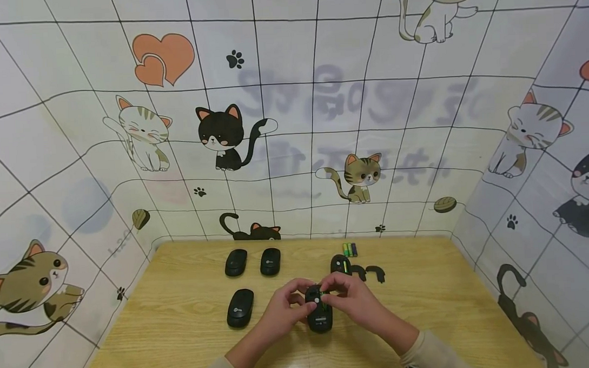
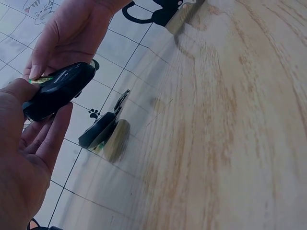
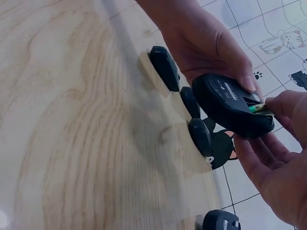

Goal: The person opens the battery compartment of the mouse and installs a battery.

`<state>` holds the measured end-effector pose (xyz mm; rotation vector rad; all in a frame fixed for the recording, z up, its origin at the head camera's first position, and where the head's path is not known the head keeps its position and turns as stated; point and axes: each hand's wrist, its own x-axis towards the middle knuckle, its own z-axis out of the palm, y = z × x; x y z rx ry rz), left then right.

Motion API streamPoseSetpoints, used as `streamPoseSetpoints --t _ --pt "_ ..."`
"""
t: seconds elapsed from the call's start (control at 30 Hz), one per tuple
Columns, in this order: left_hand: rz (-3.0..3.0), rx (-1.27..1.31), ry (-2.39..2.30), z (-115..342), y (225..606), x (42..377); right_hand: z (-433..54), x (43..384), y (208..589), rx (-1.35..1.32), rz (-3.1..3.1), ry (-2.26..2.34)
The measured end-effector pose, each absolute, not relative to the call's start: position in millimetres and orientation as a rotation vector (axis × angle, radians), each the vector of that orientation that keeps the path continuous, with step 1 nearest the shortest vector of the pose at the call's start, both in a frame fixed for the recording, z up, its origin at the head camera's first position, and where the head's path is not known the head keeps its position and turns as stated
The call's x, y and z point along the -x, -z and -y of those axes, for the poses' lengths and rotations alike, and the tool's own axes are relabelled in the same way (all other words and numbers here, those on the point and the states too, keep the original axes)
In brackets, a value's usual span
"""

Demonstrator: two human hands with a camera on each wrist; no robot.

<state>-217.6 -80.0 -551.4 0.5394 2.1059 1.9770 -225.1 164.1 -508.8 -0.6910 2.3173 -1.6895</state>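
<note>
My left hand (image 1: 283, 308) grips a black computer mouse (image 1: 321, 319), its underside with the label facing up. In the right wrist view, the left thumb presses along the edge of the open battery slot. A green battery (image 3: 257, 108) sits tilted in that slot, one end sticking out. My right hand (image 1: 355, 302) pinches this battery, with other fingers below the mouse. Just beyond the hands lies a second mouse (image 1: 340, 264), underside up, a battery showing in it. Beside it rest two curved black covers (image 1: 375, 273), partly overlapped by the right hand's side of the scene.
Three black mice stand right side up on the left of the wooden table (image 1: 182, 328): two at the back (image 1: 236, 262) and one nearer (image 1: 240, 308). Several loose batteries (image 1: 349, 250) lie near the back edge. A cat-patterned sheet (image 1: 292, 113) encloses the back and sides.
</note>
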Motion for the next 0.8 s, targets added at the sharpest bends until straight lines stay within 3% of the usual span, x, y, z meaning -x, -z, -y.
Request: streamPoseSetpoints --t 0.8 --pt "-2.14 -0.548 -1.986 79.3 544.5 221.2 -161.6 225.6 515.6 0.693 -2.364 1.778"
